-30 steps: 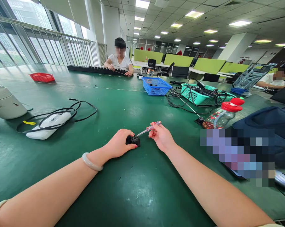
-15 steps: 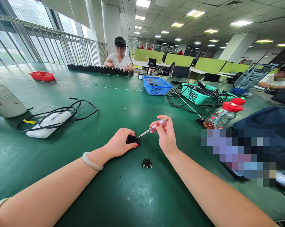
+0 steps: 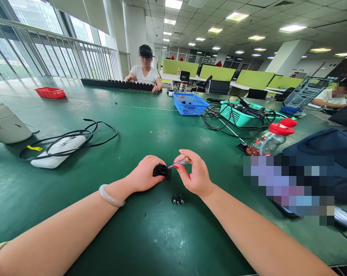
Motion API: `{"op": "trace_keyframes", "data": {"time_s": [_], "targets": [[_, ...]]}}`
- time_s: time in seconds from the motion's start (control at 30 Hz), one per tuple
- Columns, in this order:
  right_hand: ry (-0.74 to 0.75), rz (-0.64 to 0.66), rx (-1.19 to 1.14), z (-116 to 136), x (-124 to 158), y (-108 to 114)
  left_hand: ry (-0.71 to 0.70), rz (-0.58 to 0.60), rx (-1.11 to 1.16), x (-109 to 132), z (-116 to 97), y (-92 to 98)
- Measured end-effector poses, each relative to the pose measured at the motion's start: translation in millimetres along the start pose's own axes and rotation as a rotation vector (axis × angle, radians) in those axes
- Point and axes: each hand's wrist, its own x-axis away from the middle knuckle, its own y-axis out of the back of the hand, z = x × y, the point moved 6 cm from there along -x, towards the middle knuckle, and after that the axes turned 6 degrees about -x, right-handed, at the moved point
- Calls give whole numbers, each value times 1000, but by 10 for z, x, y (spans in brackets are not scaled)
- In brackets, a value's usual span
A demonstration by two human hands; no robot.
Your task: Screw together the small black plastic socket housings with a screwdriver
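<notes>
On the green table my left hand [image 3: 146, 173] is closed around a small black plastic part [image 3: 163, 171], gripping it between thumb and fingers. My right hand [image 3: 194, 172] pinches the clear handle of a screwdriver [image 3: 182, 161]. Its metal shaft points left, and the tip meets the black part's upper right side; the exact contact is too small to tell. Nearer to me, a small black piece with pale metal prongs [image 3: 178, 199] lies loose on the table, touched by neither hand.
At left lie a white power bank [image 3: 60, 151] with a black cable and a white flask [image 3: 8, 124]. A red tray [image 3: 50, 92], blue basket [image 3: 191, 105], teal basket [image 3: 236, 115] and red-lidded bottle [image 3: 272, 140] stand farther off. Another person [image 3: 146, 73] sits opposite.
My right hand has lowered and shifted slightly left, bringing the screwdriver's handle down to a flatter angle. My left hand keeps its hold. The person opposite has raised one hand.
</notes>
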Motion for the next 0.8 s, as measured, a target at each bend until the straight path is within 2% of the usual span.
{"op": "trace_keyframes", "data": {"time_s": [0.07, 0.2, 0.3, 0.4, 0.53, 0.6, 0.8], "targets": [[33, 9, -2, 21, -7, -4, -4, -3, 4, -5, -2, 2], [76, 134, 50, 64, -38, -91, -4, -34, 9, -15, -20, 25], [26, 156, -5, 49, -46, -122, 13, -32, 9, -25, -36, 35], [-67, 120, -103, 8, -25, -112, 34, -18, -4, -26, -36, 36], [-158, -108, -209, -42, 24, 29, 58, -21, 4, -13, -6, 38], [-163, -170, -243, -53, 48, 68, 57, -15, 20, -5, 2, 32], [-183, -62, -273, -84, 66, -21, -11, 11, 40, 10, -32, 4]]}}
